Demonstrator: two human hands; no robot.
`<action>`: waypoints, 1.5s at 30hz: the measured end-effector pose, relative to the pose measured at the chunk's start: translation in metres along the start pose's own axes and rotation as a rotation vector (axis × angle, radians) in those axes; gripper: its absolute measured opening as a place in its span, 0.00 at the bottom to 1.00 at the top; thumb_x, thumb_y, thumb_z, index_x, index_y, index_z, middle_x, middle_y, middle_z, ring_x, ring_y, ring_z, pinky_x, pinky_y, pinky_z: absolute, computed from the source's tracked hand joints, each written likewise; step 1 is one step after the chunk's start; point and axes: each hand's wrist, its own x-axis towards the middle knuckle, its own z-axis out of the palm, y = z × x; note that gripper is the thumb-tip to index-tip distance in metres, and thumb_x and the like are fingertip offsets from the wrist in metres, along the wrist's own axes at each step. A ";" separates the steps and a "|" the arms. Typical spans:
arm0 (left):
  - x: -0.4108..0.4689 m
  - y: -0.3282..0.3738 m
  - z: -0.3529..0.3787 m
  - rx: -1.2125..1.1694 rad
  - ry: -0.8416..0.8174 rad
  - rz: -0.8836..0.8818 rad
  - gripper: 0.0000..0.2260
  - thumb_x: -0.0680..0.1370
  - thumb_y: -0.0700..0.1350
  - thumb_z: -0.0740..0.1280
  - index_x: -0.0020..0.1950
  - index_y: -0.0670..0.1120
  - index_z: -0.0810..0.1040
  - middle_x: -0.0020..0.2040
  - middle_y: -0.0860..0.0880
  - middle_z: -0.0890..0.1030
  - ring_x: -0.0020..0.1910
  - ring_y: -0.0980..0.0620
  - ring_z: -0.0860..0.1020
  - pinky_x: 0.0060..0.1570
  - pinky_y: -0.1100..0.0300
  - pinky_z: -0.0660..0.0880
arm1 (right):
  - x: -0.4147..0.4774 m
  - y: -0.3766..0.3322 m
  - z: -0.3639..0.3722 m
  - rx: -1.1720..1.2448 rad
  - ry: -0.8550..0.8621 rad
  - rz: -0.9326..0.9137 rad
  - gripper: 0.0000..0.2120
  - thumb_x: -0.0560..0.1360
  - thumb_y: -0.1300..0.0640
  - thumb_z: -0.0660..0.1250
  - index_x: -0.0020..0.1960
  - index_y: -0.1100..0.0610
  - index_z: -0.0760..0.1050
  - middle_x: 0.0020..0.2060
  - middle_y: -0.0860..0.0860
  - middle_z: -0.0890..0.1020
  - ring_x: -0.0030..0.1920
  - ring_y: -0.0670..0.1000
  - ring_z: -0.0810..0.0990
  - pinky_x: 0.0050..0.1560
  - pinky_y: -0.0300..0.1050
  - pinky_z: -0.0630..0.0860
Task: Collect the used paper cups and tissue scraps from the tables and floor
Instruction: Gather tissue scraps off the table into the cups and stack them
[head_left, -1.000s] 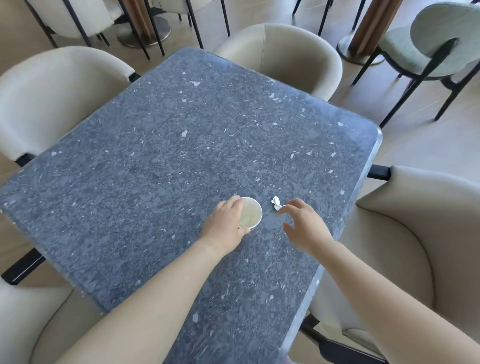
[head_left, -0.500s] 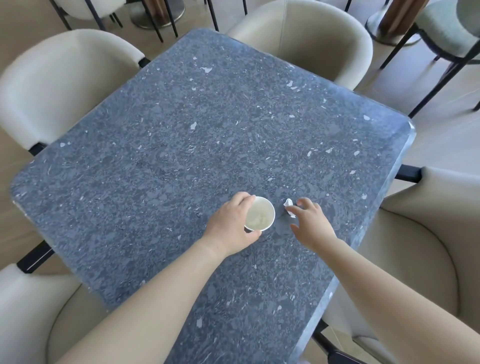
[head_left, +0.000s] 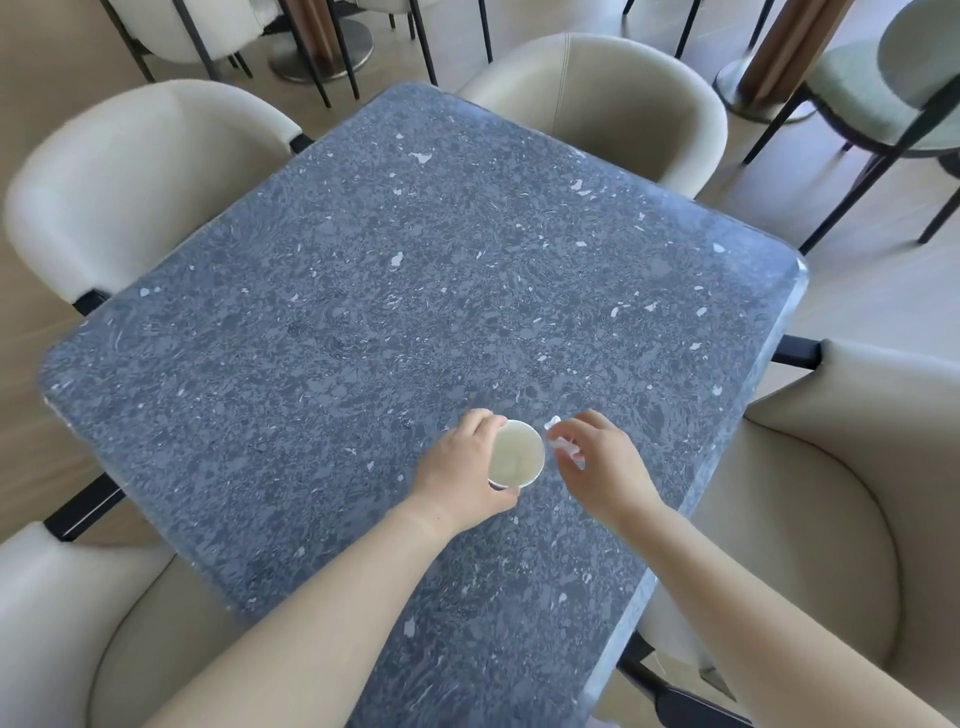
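Note:
A white paper cup (head_left: 515, 457) stands open-mouthed near the right front of the dark speckled table (head_left: 363, 291). My left hand (head_left: 462, 470) wraps around its left side, fingers and thumb curled on the wall. Just right of the cup's rim, my right hand (head_left: 602, 467) pinches a small crumpled white tissue scrap (head_left: 563, 446) between thumb and fingers, lifted slightly off the tabletop. The cup looks empty inside.
Cream upholstered chairs surround the table: one at the left (head_left: 130, 176), one at the far side (head_left: 613, 98), one at the right (head_left: 831, 493), one at the near left (head_left: 78, 623). A green chair (head_left: 883, 98) and table pedestals stand behind on the pale floor.
My right hand has closed on the tissue scrap and raised it beside the cup. My left hand has kept its grip on the cup. The camera has shifted back a little.

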 end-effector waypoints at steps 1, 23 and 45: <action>-0.004 0.000 0.000 -0.005 -0.006 -0.009 0.32 0.66 0.56 0.72 0.66 0.52 0.64 0.64 0.54 0.66 0.57 0.50 0.74 0.46 0.56 0.72 | -0.003 -0.010 -0.003 0.014 0.019 -0.027 0.08 0.73 0.63 0.65 0.51 0.54 0.78 0.46 0.51 0.77 0.41 0.53 0.78 0.43 0.49 0.76; -0.075 -0.027 0.001 0.059 -0.065 0.046 0.24 0.73 0.52 0.68 0.67 0.57 0.63 0.67 0.55 0.61 0.61 0.49 0.70 0.49 0.50 0.76 | -0.073 -0.042 0.011 -0.174 -0.108 -0.060 0.17 0.72 0.66 0.62 0.58 0.52 0.75 0.58 0.48 0.75 0.59 0.50 0.74 0.57 0.40 0.69; -0.078 -0.038 0.013 0.091 0.023 0.151 0.03 0.76 0.47 0.66 0.48 0.51 0.78 0.61 0.53 0.69 0.55 0.51 0.72 0.42 0.54 0.75 | -0.110 0.012 0.071 -0.248 -0.306 0.136 0.16 0.73 0.66 0.60 0.57 0.53 0.74 0.55 0.51 0.73 0.56 0.54 0.72 0.50 0.43 0.71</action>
